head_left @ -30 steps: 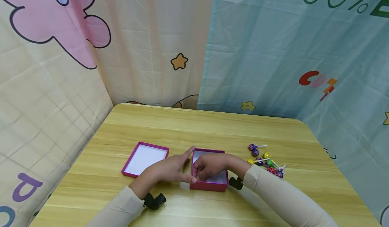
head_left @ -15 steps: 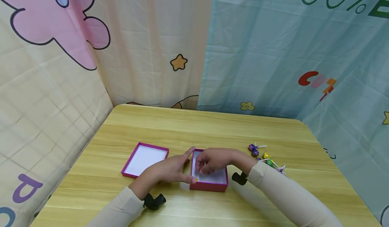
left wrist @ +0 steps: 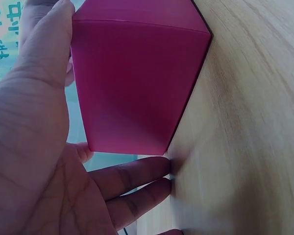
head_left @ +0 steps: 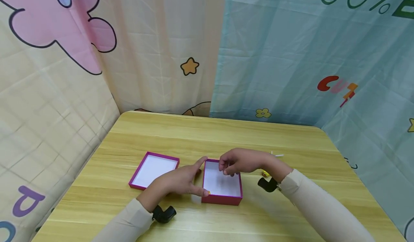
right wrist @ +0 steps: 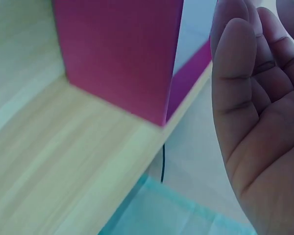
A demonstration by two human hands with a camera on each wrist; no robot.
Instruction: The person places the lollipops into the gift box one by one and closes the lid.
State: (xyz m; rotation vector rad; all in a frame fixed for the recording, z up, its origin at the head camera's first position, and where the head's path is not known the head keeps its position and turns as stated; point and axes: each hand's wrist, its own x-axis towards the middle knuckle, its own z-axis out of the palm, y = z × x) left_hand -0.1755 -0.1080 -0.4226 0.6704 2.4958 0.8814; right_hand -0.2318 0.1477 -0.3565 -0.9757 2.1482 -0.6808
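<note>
A magenta box (head_left: 223,199) with a white inside stands on the table. My left hand (head_left: 179,180) lies along its left side, thumb at the near corner and index finger at the far one. In the left wrist view the other fingers reach the table, largely straight, beside the box (left wrist: 132,88). A small orange-yellow bit (head_left: 208,192) shows at the thumb tip; its kind is unclear. Above the box's far right part hovers my right hand (head_left: 242,161), fingers loosely bent. Nothing shows within the right hand (right wrist: 264,98) in the right wrist view.
Left of the box lies its lid (head_left: 154,170), white inside upward, with a magenta rim. Lollipops lie to the right, mostly hidden behind my right arm; one white stick (head_left: 277,155) and a yellow wrapper (head_left: 265,173) show. Curtains hang behind the wooden table (head_left: 194,134).
My right hand has risen out of the box and moved right and away, its arm covering more of the lollipops. The left hand and the box stay in place.
</note>
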